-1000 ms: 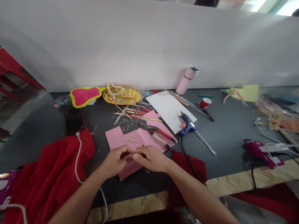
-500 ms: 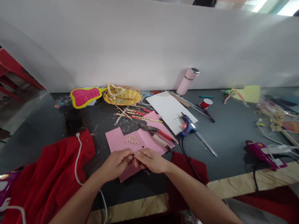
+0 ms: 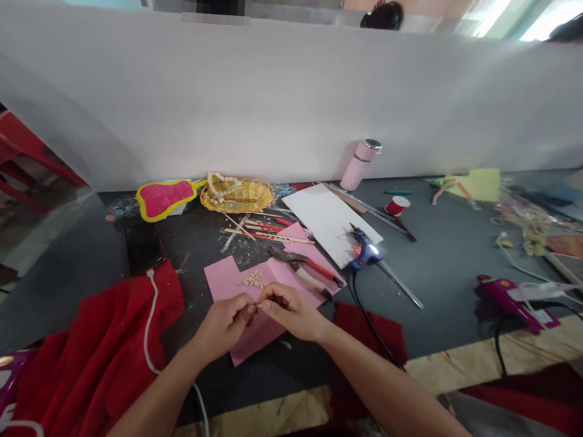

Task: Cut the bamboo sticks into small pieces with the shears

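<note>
My left hand [image 3: 228, 320] and my right hand [image 3: 290, 308] meet fingertip to fingertip above a pink sheet of paper [image 3: 258, 339]. Both are closed in a pinch; whatever sits between the fingertips is too small to make out. Just beyond them a little heap of short pale pieces [image 3: 253, 279] lies on the paper. Pliers [image 3: 308, 266] with one red and one whitish handle rest on the paper, right of the heap. Behind the paper are several thin sticks [image 3: 265, 233], some coloured red.
A blue glue gun [image 3: 366, 249] lies by a white board [image 3: 322, 214]. At the back stand a yellow wicker basket [image 3: 253, 196] and a pink bottle [image 3: 359, 166]. Left are a phone [image 3: 144, 247] and red cloth [image 3: 107, 345]; a thread spool [image 3: 398, 205] and purple device [image 3: 515, 302] are right.
My right hand's fingers have lifted and opened out a little from the left hand, while the fingertips stay together. The view has tilted slightly upward; the things on the table lie as before.
</note>
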